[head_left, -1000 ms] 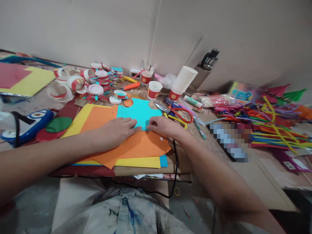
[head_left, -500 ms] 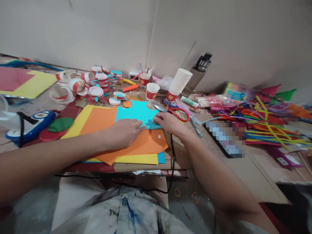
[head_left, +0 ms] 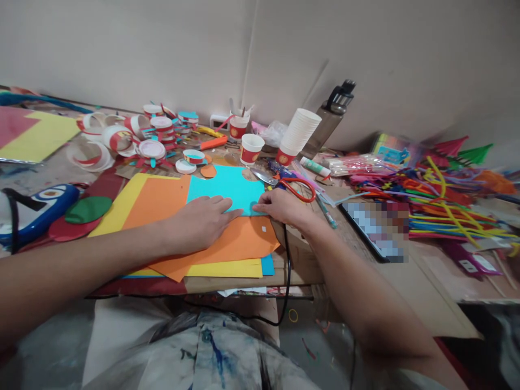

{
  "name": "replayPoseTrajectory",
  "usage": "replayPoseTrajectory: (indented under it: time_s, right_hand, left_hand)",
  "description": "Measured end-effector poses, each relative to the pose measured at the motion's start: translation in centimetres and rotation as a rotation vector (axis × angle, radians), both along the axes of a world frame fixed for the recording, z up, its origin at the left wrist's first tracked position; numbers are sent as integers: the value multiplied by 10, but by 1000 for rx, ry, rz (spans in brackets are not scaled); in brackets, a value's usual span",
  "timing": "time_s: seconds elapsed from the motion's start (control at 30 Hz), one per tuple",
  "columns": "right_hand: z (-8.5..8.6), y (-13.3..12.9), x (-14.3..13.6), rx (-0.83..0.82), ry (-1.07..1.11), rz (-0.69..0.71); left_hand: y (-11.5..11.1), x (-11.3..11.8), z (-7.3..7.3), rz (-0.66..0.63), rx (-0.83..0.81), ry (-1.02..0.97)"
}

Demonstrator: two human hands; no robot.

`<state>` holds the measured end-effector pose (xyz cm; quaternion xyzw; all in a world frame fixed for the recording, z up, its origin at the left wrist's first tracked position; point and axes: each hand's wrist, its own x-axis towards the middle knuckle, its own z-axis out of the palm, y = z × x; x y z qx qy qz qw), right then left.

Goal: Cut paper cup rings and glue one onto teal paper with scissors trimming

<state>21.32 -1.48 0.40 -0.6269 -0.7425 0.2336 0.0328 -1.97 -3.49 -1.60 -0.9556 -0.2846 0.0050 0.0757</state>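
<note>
A sheet of light-blue paper [head_left: 227, 184] with cut-out curves in its top edge lies over orange paper [head_left: 156, 203]. My left hand [head_left: 203, 219] rests flat across the blue and orange sheets, fingers stretched out to the right. At the blue sheet's lower right corner, my right hand [head_left: 280, 206] has thumb and fingers pinched together on the paper edge. Yellow paper [head_left: 117, 208] shows beneath the orange. Just beyond my right hand lie scissors with red-orange handles [head_left: 298, 189], their blades reaching toward the blue sheet.
Behind the paper stand a single paper cup [head_left: 252, 149], a tilted cup stack [head_left: 298, 135] and a bottle [head_left: 327, 124]. Cut cup pieces [head_left: 122, 141] crowd the back left. A blue-and-white device [head_left: 52, 200] sits left; a phone [head_left: 376, 230] and colourful pipe cleaners [head_left: 447, 216] lie right.
The view has shifted slightly, so things at the left appear farther left. Both hands stay on the blue paper, with the right thumb and fingers slightly lower and further left at its corner.
</note>
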Motion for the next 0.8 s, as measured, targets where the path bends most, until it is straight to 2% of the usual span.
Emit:
replayPoseTrajectory:
  time_s: [0.23, 0.6, 0.8]
  right_hand:
    - [3, 0, -4, -11, -49, 118]
    - [11, -1, -13, 11, -193, 231]
    - [5, -3, -11, 41, -272, 144]
  left_hand:
    - [-1, 2, 4, 22, -40, -2]
    - [2, 0, 6, 12, -48, -5]
    - [3, 3, 9, -22, -73, -42]
